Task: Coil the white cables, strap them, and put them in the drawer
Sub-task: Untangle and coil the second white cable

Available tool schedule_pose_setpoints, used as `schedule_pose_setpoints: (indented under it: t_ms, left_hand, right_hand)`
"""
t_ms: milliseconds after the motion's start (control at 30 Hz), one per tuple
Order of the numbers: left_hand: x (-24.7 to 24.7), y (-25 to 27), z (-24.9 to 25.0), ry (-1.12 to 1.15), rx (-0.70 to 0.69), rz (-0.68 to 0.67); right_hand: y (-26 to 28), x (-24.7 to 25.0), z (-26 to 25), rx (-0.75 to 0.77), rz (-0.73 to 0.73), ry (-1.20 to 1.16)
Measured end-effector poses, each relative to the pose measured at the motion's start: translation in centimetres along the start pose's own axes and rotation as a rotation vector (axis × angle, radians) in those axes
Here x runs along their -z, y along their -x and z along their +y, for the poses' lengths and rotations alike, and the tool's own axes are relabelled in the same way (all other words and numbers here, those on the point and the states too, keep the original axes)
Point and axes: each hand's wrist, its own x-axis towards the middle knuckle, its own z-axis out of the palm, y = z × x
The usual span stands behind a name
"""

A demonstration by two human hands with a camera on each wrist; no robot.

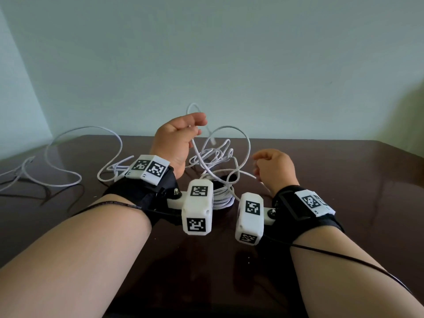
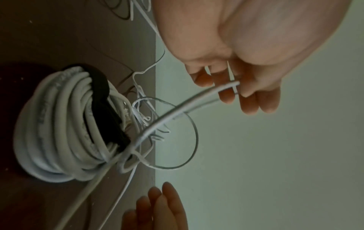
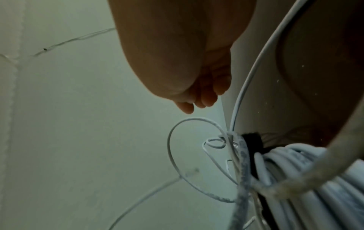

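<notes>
My left hand (image 1: 195, 127) is raised above the table and holds a thin white cable (image 1: 195, 148) between its curled fingers (image 2: 228, 96). From there the cable drops into a loose tangle (image 1: 215, 154) near the table's back edge. A thick white cable coil (image 1: 222, 198) bound with a black strap (image 2: 102, 96) lies on the table between my wrists. My right hand (image 1: 259, 166) hovers right of the tangle, fingers (image 3: 197, 102) loosely curled and holding nothing. A cable strand (image 3: 246, 85) passes just beside them. No drawer is in view.
More loose white cable (image 1: 68, 157) loops over the left part of the dark brown table (image 1: 344, 180). A pale green wall (image 1: 252, 65) stands right behind the table's back edge.
</notes>
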Motion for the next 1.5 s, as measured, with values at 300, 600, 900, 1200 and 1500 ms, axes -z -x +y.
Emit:
schedule_pose_setpoints:
  t_ms: [300,600,900,1200,1500]
  left_hand:
    - [-1.2,0.8,0.7,0.182,0.0,-0.022]
    - [-0.4,0.4,0.7,0.477,0.163,0.029]
    - [-0.5,1.6,-1.5,0.245,0.252,0.066]
    - [-0.4,1.9,-2.1,0.191,0.28,0.168]
    - [1.0,2.0,-2.6,0.047,0.199,0.082]
  right_hand:
    - [3.0,-1.2,-2.5,0.195,-0.509,0.134]
    - [1.3,-1.0,-1.4,-0.325,-0.249,-0.034]
    - [1.0,0.0,-2.0,-0.16,0.067,-0.421]
    - [0.4,0.9,-1.9,-0.017,0.259,-0.606]
    - [1.3,1.3,-3.2,0.062,0.221,-0.58]
